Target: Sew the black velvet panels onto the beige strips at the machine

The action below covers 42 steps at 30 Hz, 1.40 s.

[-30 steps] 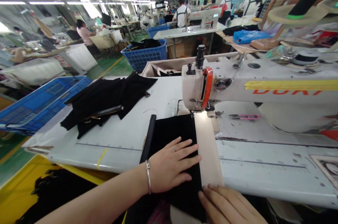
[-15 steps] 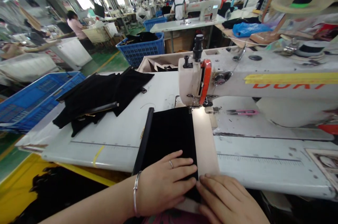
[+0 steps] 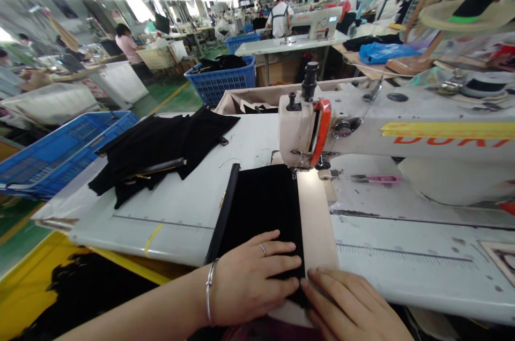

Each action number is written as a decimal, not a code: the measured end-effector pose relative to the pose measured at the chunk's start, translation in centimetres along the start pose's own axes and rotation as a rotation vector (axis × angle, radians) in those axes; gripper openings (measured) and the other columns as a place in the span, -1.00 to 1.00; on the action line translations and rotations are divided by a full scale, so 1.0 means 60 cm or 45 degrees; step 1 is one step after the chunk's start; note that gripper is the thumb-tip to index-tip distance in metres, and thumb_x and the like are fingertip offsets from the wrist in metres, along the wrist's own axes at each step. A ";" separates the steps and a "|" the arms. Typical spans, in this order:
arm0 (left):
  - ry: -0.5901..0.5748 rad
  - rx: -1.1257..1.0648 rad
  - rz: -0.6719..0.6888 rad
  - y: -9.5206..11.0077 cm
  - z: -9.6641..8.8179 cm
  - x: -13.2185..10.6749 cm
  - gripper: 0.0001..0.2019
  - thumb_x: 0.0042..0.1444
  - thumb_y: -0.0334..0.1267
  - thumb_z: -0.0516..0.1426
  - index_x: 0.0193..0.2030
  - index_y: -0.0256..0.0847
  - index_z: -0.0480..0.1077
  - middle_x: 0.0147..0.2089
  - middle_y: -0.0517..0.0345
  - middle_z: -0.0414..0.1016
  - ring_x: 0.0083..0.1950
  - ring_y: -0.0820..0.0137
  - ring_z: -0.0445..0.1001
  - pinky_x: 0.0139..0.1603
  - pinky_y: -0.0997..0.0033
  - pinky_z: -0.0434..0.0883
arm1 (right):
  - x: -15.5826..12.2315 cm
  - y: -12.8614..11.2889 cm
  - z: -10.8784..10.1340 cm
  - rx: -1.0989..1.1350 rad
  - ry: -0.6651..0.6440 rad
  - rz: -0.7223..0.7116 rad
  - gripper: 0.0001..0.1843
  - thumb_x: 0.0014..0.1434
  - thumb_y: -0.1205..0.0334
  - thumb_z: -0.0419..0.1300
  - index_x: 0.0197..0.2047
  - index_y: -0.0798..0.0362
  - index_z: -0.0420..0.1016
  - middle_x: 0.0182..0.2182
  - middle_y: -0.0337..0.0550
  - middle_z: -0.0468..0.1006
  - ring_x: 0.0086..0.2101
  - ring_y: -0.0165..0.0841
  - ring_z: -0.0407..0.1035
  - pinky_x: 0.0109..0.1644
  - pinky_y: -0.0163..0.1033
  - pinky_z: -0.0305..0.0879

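A black fabric piece [image 3: 261, 204] lies on the sewing table [image 3: 189, 201], its far edge under the needle of the white sewing machine [image 3: 306, 126]. A beige strip [image 3: 317, 223] runs along its right side. My left hand [image 3: 249, 276] lies flat on the near end of the black fabric, fingers stretched out, a ring on one finger and a bracelet at the wrist. My right hand [image 3: 346, 303] rests flat at the near end of the beige strip, fingertips touching the left hand's fingertips.
A heap of black fabric pieces [image 3: 161, 150] lies at the table's left. Blue crates stand at the left [image 3: 52, 153] and behind [image 3: 221, 83]. Pink thread snips [image 3: 376, 180] lie on the machine bed. Other people work at tables further back.
Both hands slid back toward me along the fabric to its near end, and the fingertips of the two came together. The view shifted slightly.
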<state>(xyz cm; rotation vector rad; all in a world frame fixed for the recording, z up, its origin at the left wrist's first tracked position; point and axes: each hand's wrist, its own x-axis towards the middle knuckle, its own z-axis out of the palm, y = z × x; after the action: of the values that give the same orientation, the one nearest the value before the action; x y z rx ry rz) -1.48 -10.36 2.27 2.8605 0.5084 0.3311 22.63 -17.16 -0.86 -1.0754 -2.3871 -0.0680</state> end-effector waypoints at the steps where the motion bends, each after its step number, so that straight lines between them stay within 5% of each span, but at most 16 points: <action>1: 0.011 0.003 -0.004 -0.004 0.001 0.002 -0.78 0.25 -0.20 0.07 0.01 -0.10 0.40 0.17 0.24 0.41 0.28 0.33 0.25 0.44 0.16 0.00 | 0.005 0.002 -0.003 0.004 0.008 0.008 -0.69 0.30 0.27 0.02 0.01 -0.04 0.50 -0.12 -0.23 0.57 -0.16 -0.37 0.46 -0.09 -0.27 0.42; 15: 0.132 0.051 0.155 -0.079 0.003 0.032 -0.80 0.28 -0.34 0.04 -0.02 -0.21 0.42 0.09 0.17 0.50 0.19 0.36 0.37 0.37 0.21 0.17 | 0.047 0.038 0.011 0.073 -0.030 0.099 -0.63 0.25 0.28 0.08 0.12 0.08 0.42 -0.03 -0.11 0.50 -0.09 -0.28 0.37 -0.01 -0.15 0.37; 24: 0.178 0.081 0.130 -0.131 -0.002 0.063 -0.78 0.30 -0.36 -0.01 -0.03 -0.27 0.43 0.06 0.07 0.52 0.18 0.38 0.40 0.32 0.27 0.26 | 0.078 0.068 0.024 0.078 -0.203 0.203 -0.58 0.27 0.20 0.10 0.19 0.03 0.31 0.00 -0.11 0.44 -0.04 -0.27 0.32 0.08 -0.07 0.30; 42: 0.190 0.140 -0.040 -0.234 0.000 0.122 -0.75 0.26 -0.43 0.01 -0.05 -0.21 0.48 0.04 0.15 0.53 0.12 0.42 0.44 0.23 0.36 0.34 | 0.149 0.140 0.046 -0.072 -0.258 0.188 -0.54 0.24 0.05 0.10 0.15 0.06 0.36 0.02 -0.12 0.43 -0.02 -0.19 0.31 0.10 -0.02 0.30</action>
<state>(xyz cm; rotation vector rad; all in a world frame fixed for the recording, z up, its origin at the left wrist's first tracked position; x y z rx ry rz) 0.84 5.14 0.06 2.9446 0.6161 0.5298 22.49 -4.61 -0.33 -1.3384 -2.4867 0.0268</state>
